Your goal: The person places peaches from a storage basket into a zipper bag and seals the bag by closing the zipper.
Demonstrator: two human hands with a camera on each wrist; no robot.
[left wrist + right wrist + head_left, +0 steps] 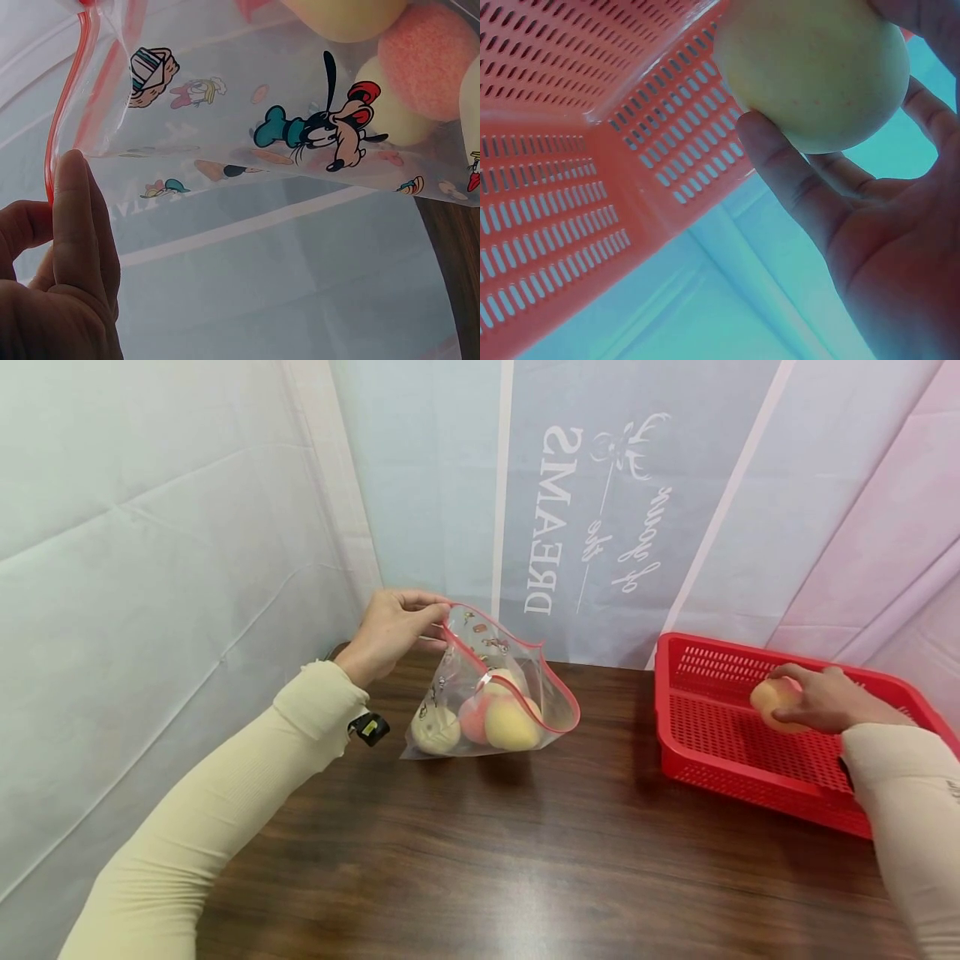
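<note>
My left hand (pixel 397 631) pinches the red-edged rim of a clear zip bag (pixel 457 672) printed with cartoon figures. The bag's mouth gapes toward the right. Inside it lie several round fruits, among them a yellow one (pixel 512 724), a pinkish-red one (pixel 474 718) and a pale one (pixel 436 730). Over the red basket (pixel 750 777), my right hand (pixel 832 697) grips a yellow-and-pink peach (pixel 776 702). In the right wrist view the fingers curl round the pale yellow side of the peach (pixel 814 75), beside the slotted basket wall (pixel 547 202).
A dark wood-grain table (pixel 525 852) lies under the bag and basket. Behind it hangs a pale cloth backdrop (pixel 427 485) with mirrored lettering, and another light cloth (pixel 150 568) stands on the left. The basket's raised rim faces the bag.
</note>
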